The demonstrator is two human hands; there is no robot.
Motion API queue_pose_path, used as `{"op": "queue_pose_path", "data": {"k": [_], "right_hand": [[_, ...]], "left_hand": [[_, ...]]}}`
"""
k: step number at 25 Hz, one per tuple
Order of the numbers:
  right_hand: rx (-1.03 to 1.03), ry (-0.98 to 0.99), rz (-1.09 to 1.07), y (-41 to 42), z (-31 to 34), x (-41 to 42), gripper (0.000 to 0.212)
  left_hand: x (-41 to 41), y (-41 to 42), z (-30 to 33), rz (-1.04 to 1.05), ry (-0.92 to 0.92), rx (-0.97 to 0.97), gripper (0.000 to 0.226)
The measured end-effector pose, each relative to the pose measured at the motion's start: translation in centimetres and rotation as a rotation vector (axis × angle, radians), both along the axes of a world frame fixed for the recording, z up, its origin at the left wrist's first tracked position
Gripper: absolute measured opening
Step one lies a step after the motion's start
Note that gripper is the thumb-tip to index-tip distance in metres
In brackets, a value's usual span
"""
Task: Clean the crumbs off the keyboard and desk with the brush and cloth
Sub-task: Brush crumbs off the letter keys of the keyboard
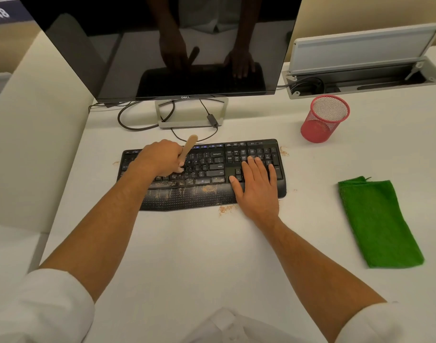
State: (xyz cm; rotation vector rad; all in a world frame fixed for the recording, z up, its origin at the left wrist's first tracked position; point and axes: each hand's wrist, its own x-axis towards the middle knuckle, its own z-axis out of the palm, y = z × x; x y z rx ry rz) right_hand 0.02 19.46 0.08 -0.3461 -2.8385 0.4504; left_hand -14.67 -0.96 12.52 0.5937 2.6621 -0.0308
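Observation:
A black keyboard point(212, 167) lies on the white desk point(187, 256), with brown crumbs point(182, 191) scattered over its lower keys and palm rest. More crumbs point(227, 209) sit on the desk by its front edge and at its right end. My left hand point(160, 157) grips a wooden-handled brush point(188, 147) over the middle keys; the bristles are hidden under the hand. My right hand point(257, 186) rests flat on the keyboard's right side, fingers straight. A folded green cloth point(377, 224) lies on the desk to the right, apart from both hands.
A dark monitor point(174, 45) stands behind the keyboard on a silver stand point(192, 125) with cables looping around it. A red mesh cup point(323, 120) stands at the back right. Behind it an open cable hatch point(360, 80) is set in the desk.

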Motion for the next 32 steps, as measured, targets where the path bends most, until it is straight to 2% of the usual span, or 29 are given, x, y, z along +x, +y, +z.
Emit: {"op": "queue_pose_path", "data": {"k": [6,10,18,24,29,30,32], "right_hand": [[0.02,0.02,-0.006,-0.1,0.0,0.1,0.062],[0.02,0.004,-0.009,-0.1,0.1,0.0,0.063],[0.014,-0.006,-0.007,-0.1,0.1,0.1,0.064],[0.003,-0.017,0.001,0.0,0.2,0.0,0.064],[0.002,-0.002,-0.001,0.0,0.1,0.0,0.064],[-0.002,0.0,-0.001,-0.1,0.1,0.0,0.064],[-0.005,0.005,-0.001,-0.1,0.2,0.0,0.064]], "left_hand": [[1.9,3.6,-1.3,-0.044,-0.129,0.561,0.015],[2.4,4.6,-2.7,0.015,-0.095,0.678,0.015],[0.2,1.4,-2.8,-0.035,-0.044,0.402,0.02],[-1.0,-1.7,-2.5,0.069,-0.039,0.27,0.022],[-1.2,-3.6,-0.7,0.162,0.05,0.01,0.013],[-1.0,-3.5,-0.6,0.177,0.093,0.028,0.013],[-0.4,-2.9,-1.0,0.246,0.13,0.206,0.014]]}}
